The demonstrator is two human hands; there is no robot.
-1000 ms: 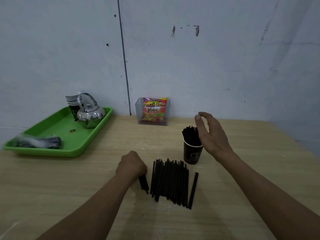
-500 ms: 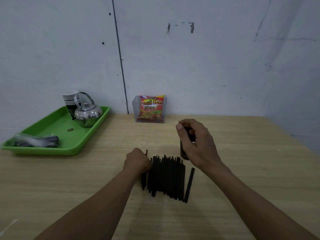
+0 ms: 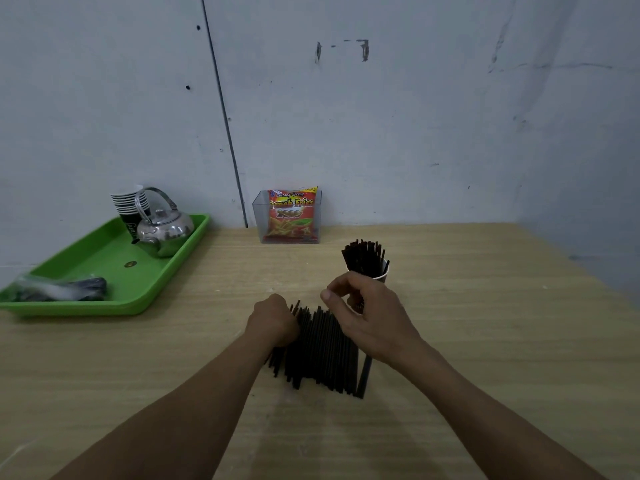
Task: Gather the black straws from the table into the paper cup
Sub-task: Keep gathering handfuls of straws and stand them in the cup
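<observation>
Right hand (image 3: pixel 372 322) brought from paper cup (image 3: pixel 382 274) down over black straws (image 3: pixel 322 351), grip unclear; left hand (image 3: pixel 273 320) clenched on some; desk (image 3: pixel 502 323) open rightward.

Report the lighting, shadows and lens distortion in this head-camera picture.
Head view: light dim and even, no hard glare. Head view: soft shadows on the table below the black straws. Head view: wide-angle lens bows the wall seam. Head view: small glints on the kettle.

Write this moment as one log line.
left hand: grips straws | right hand: curled, grasp unclear | paper cup: holds straws upright
</observation>
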